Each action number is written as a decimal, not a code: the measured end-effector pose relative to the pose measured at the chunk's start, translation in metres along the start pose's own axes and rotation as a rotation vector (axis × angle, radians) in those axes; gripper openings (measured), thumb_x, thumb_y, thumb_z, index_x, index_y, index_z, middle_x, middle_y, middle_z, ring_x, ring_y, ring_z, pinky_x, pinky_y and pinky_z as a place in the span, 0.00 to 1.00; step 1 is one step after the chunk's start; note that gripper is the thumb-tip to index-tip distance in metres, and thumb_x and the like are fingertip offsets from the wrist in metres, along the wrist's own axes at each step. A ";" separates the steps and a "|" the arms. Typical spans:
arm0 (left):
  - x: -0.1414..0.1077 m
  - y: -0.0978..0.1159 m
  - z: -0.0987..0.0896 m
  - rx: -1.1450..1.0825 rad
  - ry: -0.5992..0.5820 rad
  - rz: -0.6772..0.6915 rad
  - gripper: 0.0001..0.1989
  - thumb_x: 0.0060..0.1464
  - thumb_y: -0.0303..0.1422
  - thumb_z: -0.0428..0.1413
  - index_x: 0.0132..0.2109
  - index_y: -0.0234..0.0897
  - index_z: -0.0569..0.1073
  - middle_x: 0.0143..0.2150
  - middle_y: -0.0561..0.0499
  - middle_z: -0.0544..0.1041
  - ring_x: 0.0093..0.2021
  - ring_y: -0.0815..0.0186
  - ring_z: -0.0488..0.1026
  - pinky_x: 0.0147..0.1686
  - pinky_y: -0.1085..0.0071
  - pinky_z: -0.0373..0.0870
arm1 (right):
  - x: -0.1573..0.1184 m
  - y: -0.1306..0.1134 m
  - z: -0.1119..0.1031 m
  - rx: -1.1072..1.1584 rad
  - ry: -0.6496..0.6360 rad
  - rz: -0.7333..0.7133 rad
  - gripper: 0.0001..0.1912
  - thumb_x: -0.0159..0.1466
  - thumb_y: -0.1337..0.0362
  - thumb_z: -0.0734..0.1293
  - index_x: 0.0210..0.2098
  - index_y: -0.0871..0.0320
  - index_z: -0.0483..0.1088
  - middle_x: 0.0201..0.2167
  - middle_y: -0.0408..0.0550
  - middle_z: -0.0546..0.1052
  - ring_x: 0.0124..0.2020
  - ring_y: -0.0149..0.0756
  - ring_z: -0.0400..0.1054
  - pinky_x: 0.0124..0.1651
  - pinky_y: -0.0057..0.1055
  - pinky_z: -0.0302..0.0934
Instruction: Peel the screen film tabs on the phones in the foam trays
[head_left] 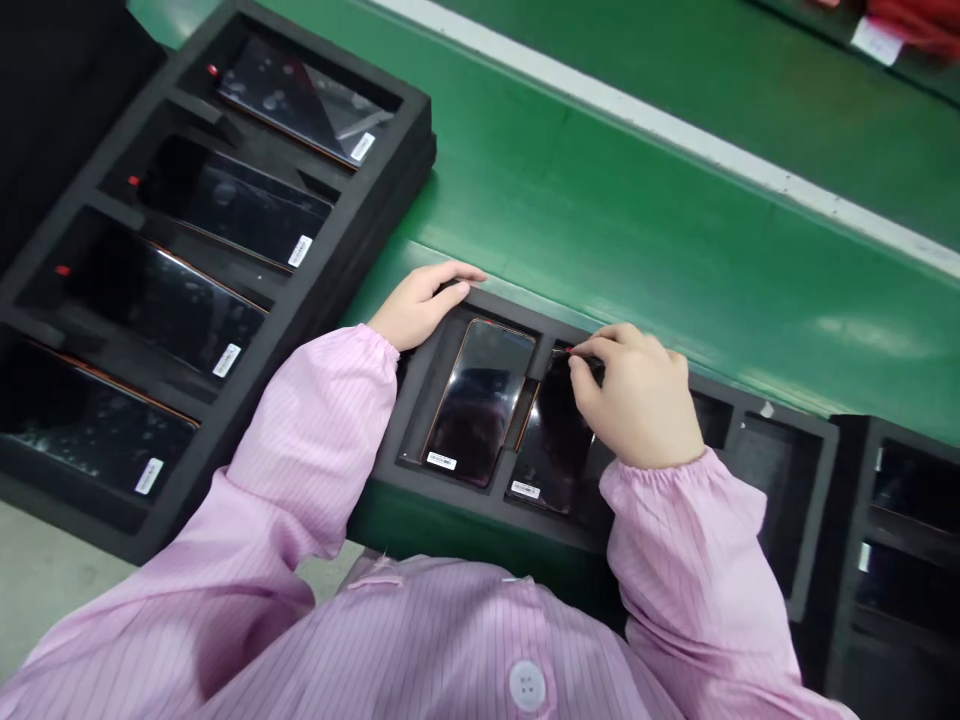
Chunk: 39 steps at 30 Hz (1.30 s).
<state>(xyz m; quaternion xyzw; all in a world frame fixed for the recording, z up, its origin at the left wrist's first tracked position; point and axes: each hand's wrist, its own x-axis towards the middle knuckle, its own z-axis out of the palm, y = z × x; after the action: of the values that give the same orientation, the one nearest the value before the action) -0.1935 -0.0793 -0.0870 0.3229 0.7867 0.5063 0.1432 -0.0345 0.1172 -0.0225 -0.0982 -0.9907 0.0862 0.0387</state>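
Note:
A black foam tray (465, 295) lies in front of me with dark-screened smartphones in its slots. My left hand (424, 303) rests at the tray's far left corner, its fingers stretched out along the rim. Just right of it, a smartphone (484, 400) with an orange edge lies face up, a white barcode label at its near end. In the neighbouring slot is a second smartphone (551, 440), partly covered by my right hand (634, 395). Thumb and fingertips of that hand are pinched at its far end, on a small red tab (568, 350).
On the left stands a larger foam tray (405, 150) with several labelled phones and red tabs. Another foam tray (851, 560) with phones is at the right edge. Behind runs a green work surface (600, 220) with a white strip (637, 125); red items (919, 25) lie beyond.

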 end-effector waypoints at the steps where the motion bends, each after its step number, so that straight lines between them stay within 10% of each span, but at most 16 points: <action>1: 0.000 0.000 0.000 -0.001 0.001 -0.006 0.16 0.61 0.34 0.48 0.51 0.34 0.74 0.49 0.49 0.78 0.52 0.61 0.73 0.57 0.66 0.65 | -0.005 0.001 0.001 -0.052 0.000 0.006 0.12 0.65 0.63 0.61 0.35 0.60 0.75 0.40 0.56 0.73 0.41 0.48 0.65 0.48 0.50 0.55; 23: -0.005 -0.005 0.000 0.014 -0.027 -0.028 0.16 0.60 0.37 0.51 0.50 0.35 0.75 0.38 0.47 0.80 0.47 0.60 0.76 0.52 0.63 0.69 | -0.036 0.031 0.027 0.202 0.058 -0.211 0.10 0.63 0.59 0.69 0.42 0.53 0.78 0.43 0.52 0.70 0.49 0.45 0.61 0.56 0.45 0.54; 33: -0.007 -0.008 -0.001 -0.028 -0.025 -0.058 0.17 0.60 0.36 0.52 0.52 0.34 0.74 0.39 0.47 0.80 0.43 0.61 0.76 0.51 0.63 0.69 | -0.040 0.048 -0.001 0.475 -0.219 -0.371 0.05 0.62 0.67 0.67 0.28 0.55 0.68 0.45 0.46 0.77 0.62 0.49 0.61 0.65 0.58 0.45; 39: -0.006 -0.006 -0.001 -0.043 -0.014 -0.063 0.16 0.60 0.35 0.52 0.51 0.33 0.74 0.39 0.46 0.80 0.44 0.61 0.76 0.51 0.63 0.68 | -0.043 0.071 -0.026 0.876 -0.405 -0.187 0.11 0.64 0.64 0.67 0.30 0.55 0.60 0.31 0.44 0.80 0.37 0.36 0.77 0.65 0.49 0.53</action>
<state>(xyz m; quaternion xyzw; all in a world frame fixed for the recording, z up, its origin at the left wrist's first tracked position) -0.1914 -0.0859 -0.0926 0.2985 0.7843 0.5161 0.1714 0.0234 0.1814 -0.0120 0.0353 -0.8535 0.5083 -0.1097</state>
